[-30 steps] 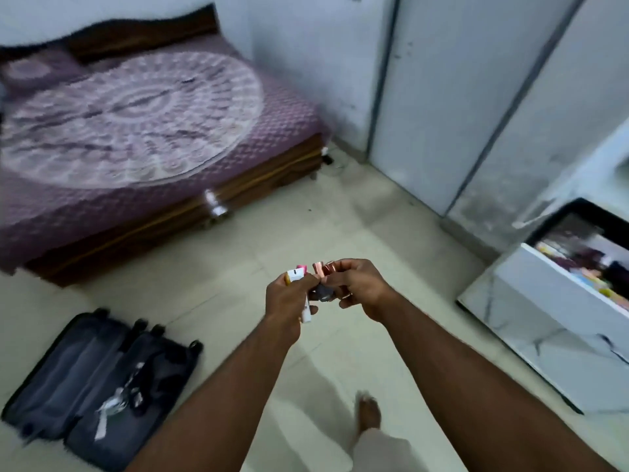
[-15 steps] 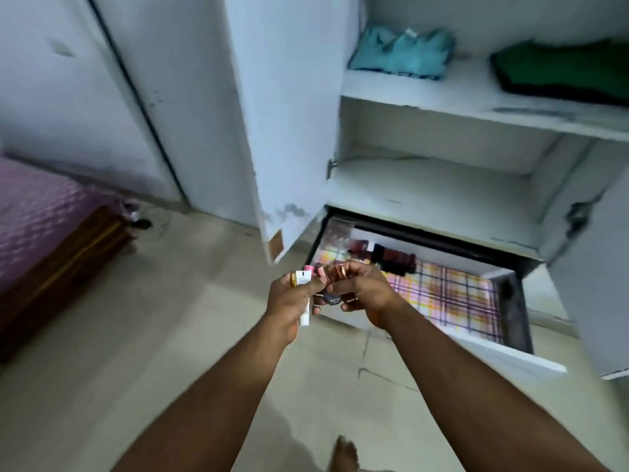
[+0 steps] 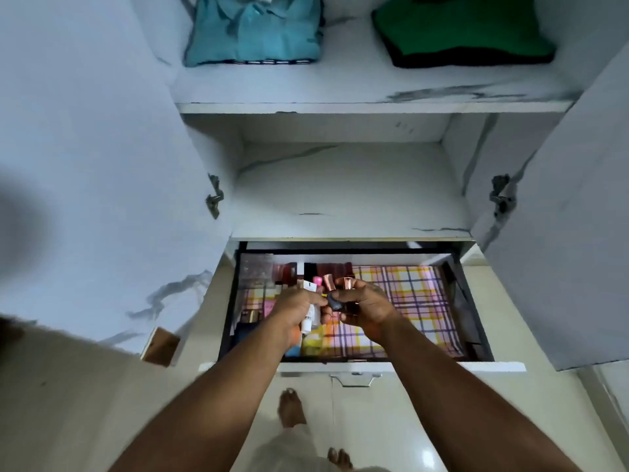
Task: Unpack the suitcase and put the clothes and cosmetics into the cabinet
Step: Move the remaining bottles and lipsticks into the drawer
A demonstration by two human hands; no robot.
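Now both hands [image 3: 335,306] clutch small cosmetics [image 3: 332,294] above the open drawer [image 3: 476,364].

A checked cloth [image 3: 408,294] in pink, yellow and purple lines the bottom of the drawer. Metal hinges sit at nine o'clock [image 3: 213,199] and three o'clock [image 3: 500,195]. A bare foot [image 3: 291,408] stands on the pale tiled floor [image 3: 442,420] at six o'clock.

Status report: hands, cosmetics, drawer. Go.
Left hand grips white tube. Right hand grips copper-capped bottles. Both over open plaid-lined drawer. Nothing blocking.
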